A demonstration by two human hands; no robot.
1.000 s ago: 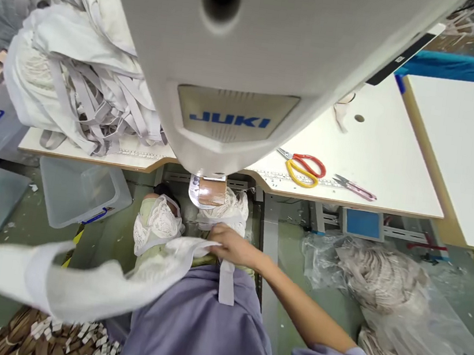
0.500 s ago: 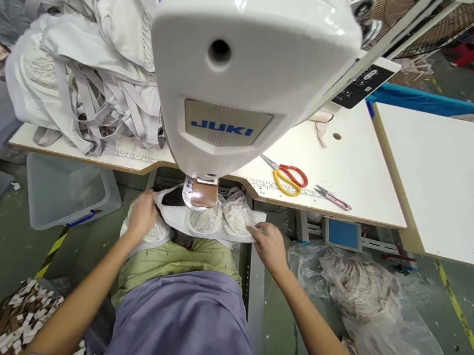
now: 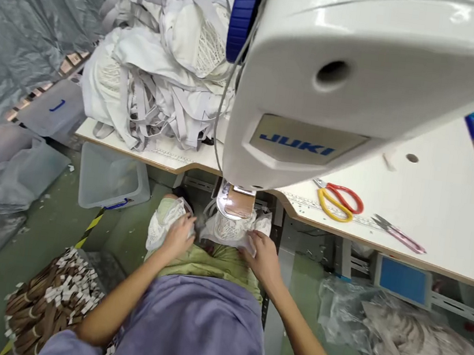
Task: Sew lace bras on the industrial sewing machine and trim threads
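Lace bra (image 3: 230, 232) just beneath JUKI sewing machine (image 3: 388, 92), right edge pinched in right hand (image 3: 263, 259); grip of left hand (image 3: 177, 239) impossible to tell. Could skew or pucker if fed under uneven tension.

Head camera: worn on your head, facing forward and down.
Sewing machine (image 3: 352, 99): close to your lens, one o'clock.
Tabletop (image 3: 414, 189): farther, three o'clock.

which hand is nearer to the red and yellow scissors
Right. The right hand, by the white lace, is below and left of the scissors in the picture; the left hand is also below, but farther left.
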